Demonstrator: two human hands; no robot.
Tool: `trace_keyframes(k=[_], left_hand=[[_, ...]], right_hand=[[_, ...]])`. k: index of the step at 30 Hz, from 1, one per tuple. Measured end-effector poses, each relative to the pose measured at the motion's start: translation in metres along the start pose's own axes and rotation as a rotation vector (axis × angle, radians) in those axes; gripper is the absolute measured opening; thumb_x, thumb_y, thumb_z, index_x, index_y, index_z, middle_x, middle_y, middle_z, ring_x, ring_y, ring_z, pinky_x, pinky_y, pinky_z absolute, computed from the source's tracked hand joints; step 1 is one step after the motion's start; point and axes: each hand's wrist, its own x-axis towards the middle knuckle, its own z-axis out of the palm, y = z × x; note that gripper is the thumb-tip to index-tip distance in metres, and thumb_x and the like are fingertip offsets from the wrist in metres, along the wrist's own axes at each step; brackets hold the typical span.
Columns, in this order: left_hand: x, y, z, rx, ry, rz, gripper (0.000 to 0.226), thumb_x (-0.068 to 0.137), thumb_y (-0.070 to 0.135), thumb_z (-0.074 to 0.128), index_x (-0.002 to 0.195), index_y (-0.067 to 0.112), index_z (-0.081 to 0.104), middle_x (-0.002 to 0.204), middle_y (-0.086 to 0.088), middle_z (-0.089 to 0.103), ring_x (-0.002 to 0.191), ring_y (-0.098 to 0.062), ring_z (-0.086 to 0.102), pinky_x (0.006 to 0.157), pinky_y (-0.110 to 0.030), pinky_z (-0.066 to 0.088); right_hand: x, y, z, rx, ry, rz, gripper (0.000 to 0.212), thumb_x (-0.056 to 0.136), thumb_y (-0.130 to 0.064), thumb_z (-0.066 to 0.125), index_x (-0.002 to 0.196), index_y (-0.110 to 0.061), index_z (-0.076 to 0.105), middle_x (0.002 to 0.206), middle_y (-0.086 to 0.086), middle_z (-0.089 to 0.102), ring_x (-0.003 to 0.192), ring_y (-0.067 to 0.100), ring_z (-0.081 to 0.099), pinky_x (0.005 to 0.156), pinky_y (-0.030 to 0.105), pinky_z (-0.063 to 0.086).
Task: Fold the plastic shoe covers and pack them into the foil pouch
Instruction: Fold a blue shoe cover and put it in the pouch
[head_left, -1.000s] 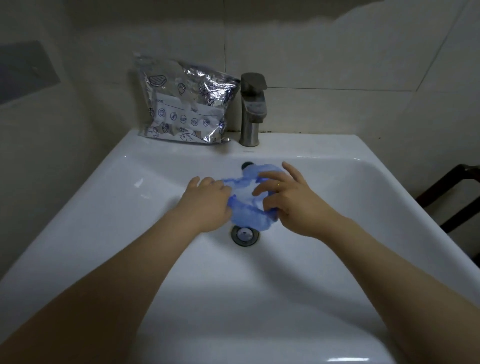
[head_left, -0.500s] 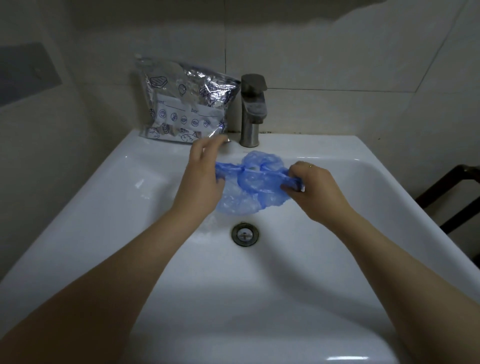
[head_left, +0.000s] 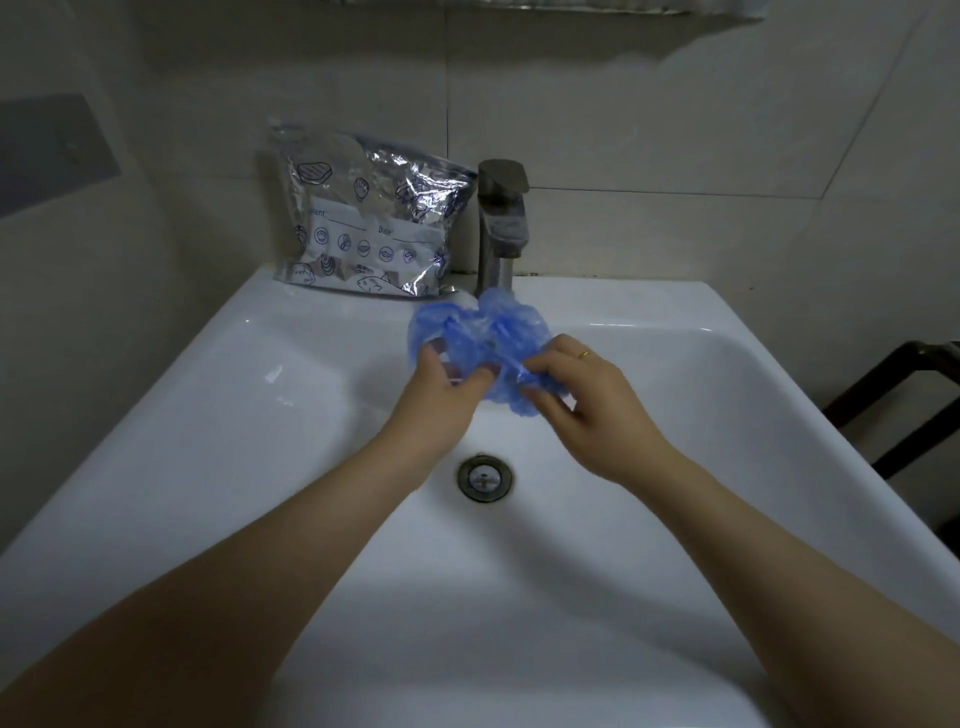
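Translucent blue shoe covers (head_left: 480, 345), silver foil pouch (head_left: 366, 228) with dark-blue seafood drawings, white sink (head_left: 208, 441).

arms: bare, no sleeves | right hand (head_left: 587, 402): thin ring, seemingly gold | left hand (head_left: 441, 400): unadorned

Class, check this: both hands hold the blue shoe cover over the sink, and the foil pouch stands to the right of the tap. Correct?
Not quite. The head view shows the foil pouch left of the tap, not right. Both hands, left and right, do hold the shoe cover over the sink.
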Motion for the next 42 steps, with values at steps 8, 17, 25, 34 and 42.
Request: trace_keyframes(k=[8, 17, 25, 34, 42], left_hand=[[0.006, -0.003, -0.011, -0.226, -0.132, -0.047, 0.022, 0.087, -0.004, 0.053, 0.088, 0.017, 0.062, 0.086, -0.004, 0.066, 0.08, -0.017, 0.061, 0.075, -0.026, 0.048], [0.006, -0.001, -0.017, -0.344, -0.271, -0.025, 0.02, 0.07, 0.003, 0.061, 0.088, 0.011, 0.062, 0.083, -0.004, 0.065, 0.079, -0.015, 0.061, 0.077, -0.026, 0.047], [0.004, 0.008, -0.02, -0.573, -0.327, -0.081, 0.014, 0.083, 0.009, 0.044, 0.081, 0.007, 0.058, 0.068, -0.005, 0.059, 0.065, -0.016, 0.059, 0.063, -0.024, 0.048], [0.008, 0.0, -0.017, -0.598, -0.32, -0.032, 0.028, 0.09, 0.005, 0.044, 0.114, 0.006, 0.058, 0.096, -0.011, 0.063, 0.087, -0.02, 0.062, 0.077, -0.028, 0.052], [0.024, -0.003, -0.031, -0.634, -0.124, -0.035, 0.02, 0.095, 0.01, 0.045, 0.11, 0.008, 0.057, 0.098, -0.007, 0.066, 0.084, -0.015, 0.065, 0.071, -0.026, 0.054]], right_hand=[[-0.004, -0.005, 0.0, 0.556, -0.295, 0.342, 0.022, 0.091, -0.034, 0.044, 0.092, -0.019, 0.06, 0.082, -0.006, 0.064, 0.072, 0.009, 0.061, 0.072, 0.02, 0.051], [0.0, 0.015, 0.005, 0.672, -0.052, 0.863, 0.033, 0.09, -0.002, 0.053, 0.121, -0.01, 0.049, 0.087, 0.009, 0.064, 0.075, 0.02, 0.063, 0.071, 0.032, 0.055], [-0.001, 0.015, 0.008, 0.366, -0.187, 0.798, 0.019, 0.087, -0.007, 0.057, 0.069, -0.013, 0.059, 0.067, -0.001, 0.061, 0.064, 0.009, 0.057, 0.07, 0.028, 0.05], [-0.004, 0.012, 0.011, 0.663, -0.282, 0.535, 0.05, 0.077, 0.008, 0.058, 0.116, -0.023, 0.055, 0.116, 0.006, 0.057, 0.102, 0.028, 0.06, 0.083, 0.036, 0.052], [0.002, 0.025, -0.009, 0.288, -0.089, 0.302, 0.046, 0.086, 0.012, 0.046, 0.093, -0.033, 0.055, 0.1, -0.009, 0.059, 0.094, 0.013, 0.058, 0.085, 0.023, 0.047]])
